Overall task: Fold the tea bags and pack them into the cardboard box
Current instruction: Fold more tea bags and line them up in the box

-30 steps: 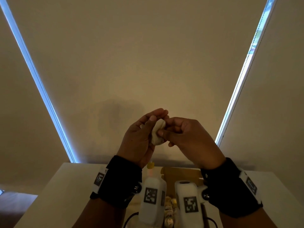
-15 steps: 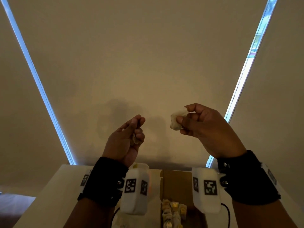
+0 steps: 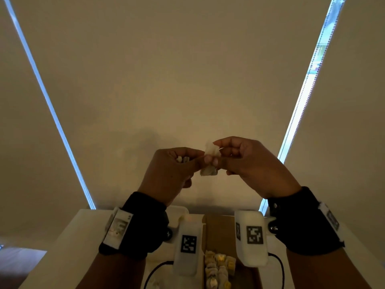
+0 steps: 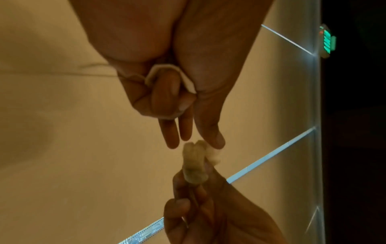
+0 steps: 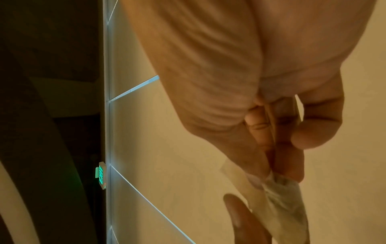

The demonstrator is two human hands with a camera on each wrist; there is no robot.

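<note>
Both hands are raised in front of the window blind. My right hand (image 3: 220, 155) pinches a pale tea bag (image 3: 209, 171) by its upper part, so the bag hangs between the hands. In the right wrist view the tea bag (image 5: 284, 203) is held at the fingertips. My left hand (image 3: 195, 161) keeps a small white paper tag (image 4: 165, 67) tucked under its curled fingers, while its thumb and straight fingers (image 4: 173, 138) reach the tea bag (image 4: 194, 166). Below the wrists stands the open cardboard box (image 3: 218, 228), with several folded tea bags (image 3: 218, 265) in rows inside.
The box sits on a white table (image 3: 68, 247) whose far edge meets the blind. A white container (image 3: 177, 211) stands behind my left wrist. Bright gaps (image 3: 52, 109) run along the blind's edges. A green exit sign (image 4: 326, 43) glows far off.
Half a second ago my hands were apart, the right one holding the tea bag and the left one the tag. They have come back together, and my left fingers now touch the bag.
</note>
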